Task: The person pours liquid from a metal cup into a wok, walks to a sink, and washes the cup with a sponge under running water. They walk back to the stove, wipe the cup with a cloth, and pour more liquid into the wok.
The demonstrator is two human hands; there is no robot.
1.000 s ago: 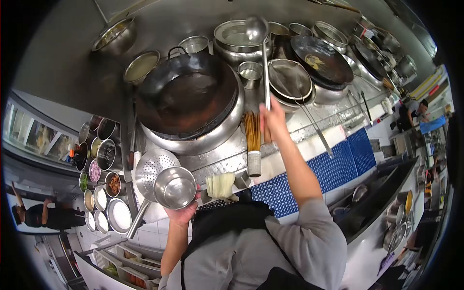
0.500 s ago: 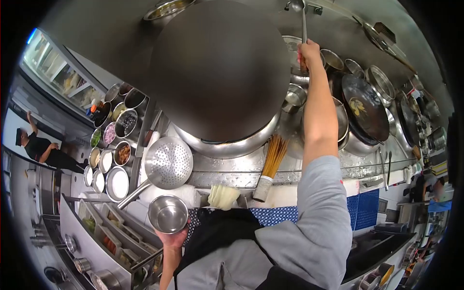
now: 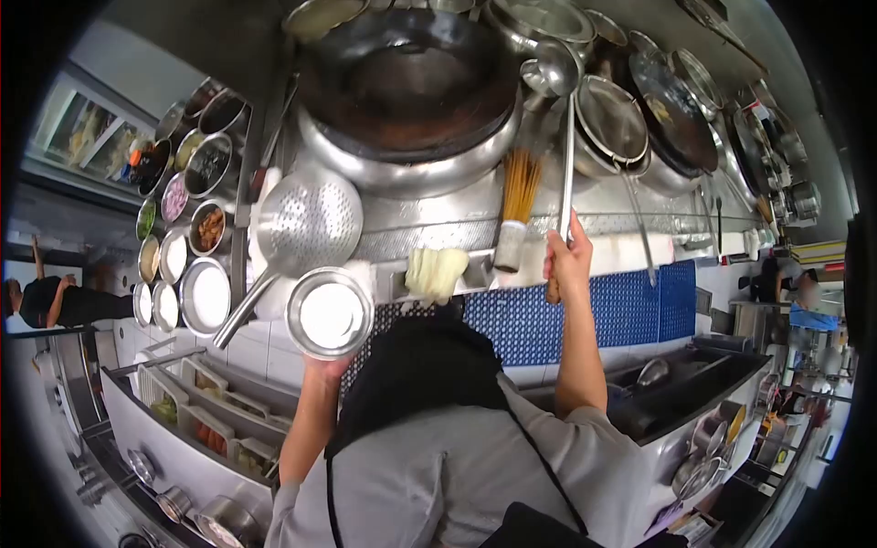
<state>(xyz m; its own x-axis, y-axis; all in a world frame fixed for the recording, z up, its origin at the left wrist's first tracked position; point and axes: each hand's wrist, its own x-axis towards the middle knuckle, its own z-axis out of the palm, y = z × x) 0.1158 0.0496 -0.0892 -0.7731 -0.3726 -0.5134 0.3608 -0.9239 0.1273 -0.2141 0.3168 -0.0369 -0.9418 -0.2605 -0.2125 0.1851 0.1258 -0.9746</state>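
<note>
My left hand (image 3: 327, 367) holds a small steel bowl (image 3: 365, 315) from below, its fingers mostly hidden under it. The bowl's inside shows bright white. My right hand (image 3: 571, 260) is closed round the wooden handle end of a long metal ladle (image 3: 568, 164). The ladle's cup points away, over pots behind the worktop. Left of that hand stands a bamboo brush (image 3: 521, 187) with splayed bristles. A large perforated skimmer (image 3: 309, 219) lies just beyond the bowl. Between my hands, at the counter edge, is a folded pale cloth (image 3: 436, 274).
A dark wok (image 3: 411, 91) sits on a steel ring (image 3: 411, 178) ahead. Several seasoning containers (image 3: 206, 297) stand at left, above a cart of food bins (image 3: 187, 411). To the right are a strainer (image 3: 612, 119) and another wok (image 3: 676, 119). A person (image 3: 68, 297) stands far left.
My right hand has drawn the ladle back from the far wall toward my body. The steel bowl now looks bright white inside. The blurred dark disc over the wok is gone.
</note>
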